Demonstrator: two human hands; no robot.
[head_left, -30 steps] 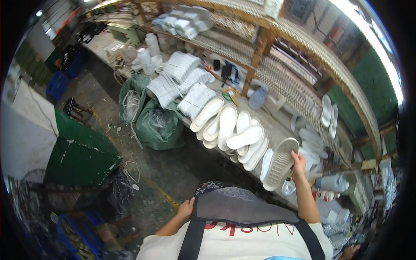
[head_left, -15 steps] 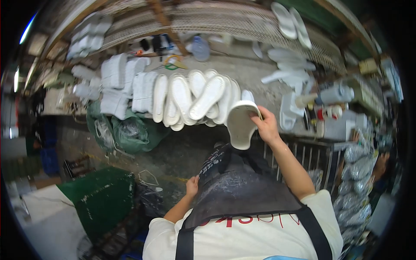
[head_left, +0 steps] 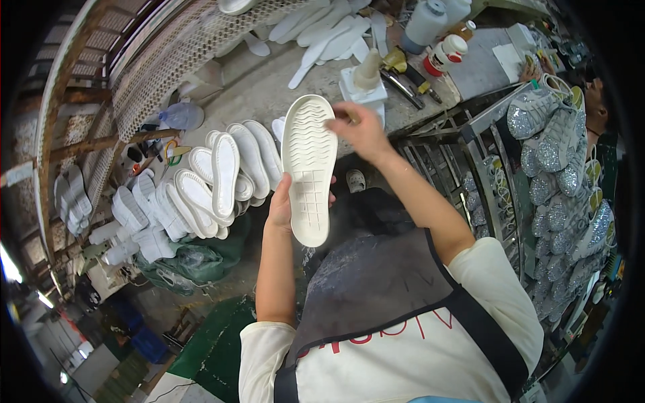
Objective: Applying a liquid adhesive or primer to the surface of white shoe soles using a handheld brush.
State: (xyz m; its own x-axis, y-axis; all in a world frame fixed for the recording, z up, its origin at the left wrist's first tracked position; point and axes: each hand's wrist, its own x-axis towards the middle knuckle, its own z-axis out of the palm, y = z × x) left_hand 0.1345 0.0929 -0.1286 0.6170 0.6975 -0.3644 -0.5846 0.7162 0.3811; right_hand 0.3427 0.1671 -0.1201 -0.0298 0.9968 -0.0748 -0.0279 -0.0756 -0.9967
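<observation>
A cream shoe sole (head_left: 309,171) stands lengthwise in front of me, its wavy and gridded tread facing up. My left hand (head_left: 281,205) is closed round its lower part, thumb on the near left edge and fingertips showing at the opposite edge. At the sole's upper right edge, my right hand (head_left: 363,131) has bent fingers, with the tips overlapping the tread. Beyond my left hand, several white soles (head_left: 225,174) lie heaped and overlapping at the bench edge. Folded-looking white pieces (head_left: 158,208) are stacked farther left.
A white pot with a cone-shaped top (head_left: 366,74) stands on the bench (head_left: 262,74), near pliers (head_left: 403,87) and a red-and-white bottle (head_left: 445,55). Flat white pieces (head_left: 336,37) lie behind. At right, a metal rack (head_left: 487,181) stands beside glittery silver shoes (head_left: 561,151). A green bag (head_left: 195,262) sits below the bench.
My left hand has come up from near my apron and taken hold of the sole. The sole is now upright, tread facing me. My view has swung to the right.
</observation>
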